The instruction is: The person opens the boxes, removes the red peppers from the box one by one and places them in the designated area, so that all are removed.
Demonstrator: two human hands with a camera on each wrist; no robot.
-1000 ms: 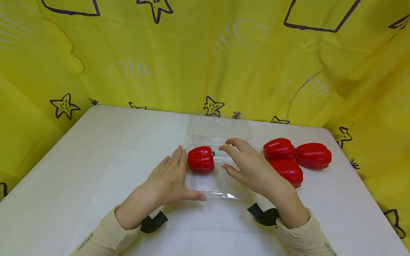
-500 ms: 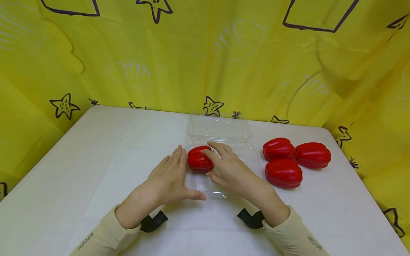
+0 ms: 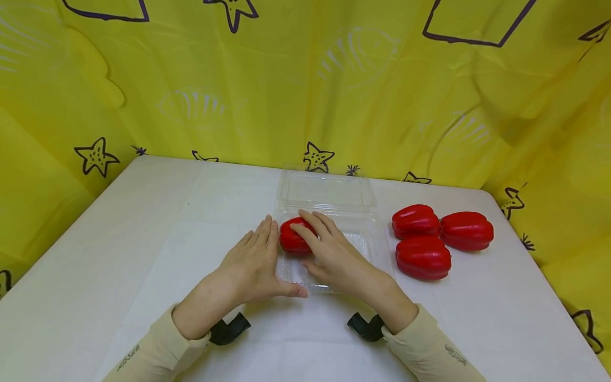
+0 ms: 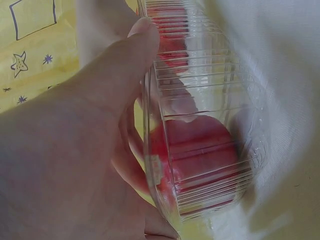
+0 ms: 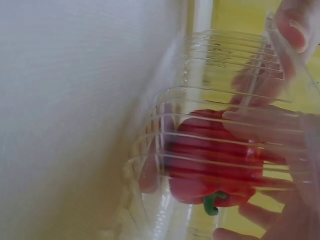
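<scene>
A red bell pepper (image 3: 292, 236) with a green stem (image 5: 212, 202) lies at the left side of a clear plastic clamshell container (image 3: 358, 223). My right hand (image 3: 336, 257) reaches over the container's front, with its fingers over the pepper's right part and its thumb at the near side. My left hand (image 3: 250, 260) rests along the container's left wall, fingers straight and together, thumb stretched along the front rim. Through the clear wall the left wrist view shows the pepper (image 4: 200, 155) close to that hand. In the head view the right fingers hide the stem.
Outside the container, to its right, three more red bell peppers (image 3: 423, 258) lie close together on the white-covered table (image 3: 200, 196). The container's lid (image 3: 326, 190) is folded back toward the yellow patterned curtain (image 3: 267, 79).
My right hand has moved left from beside the pepper onto it, its fingers now over the pepper. The left hand stays against the container's wall.
</scene>
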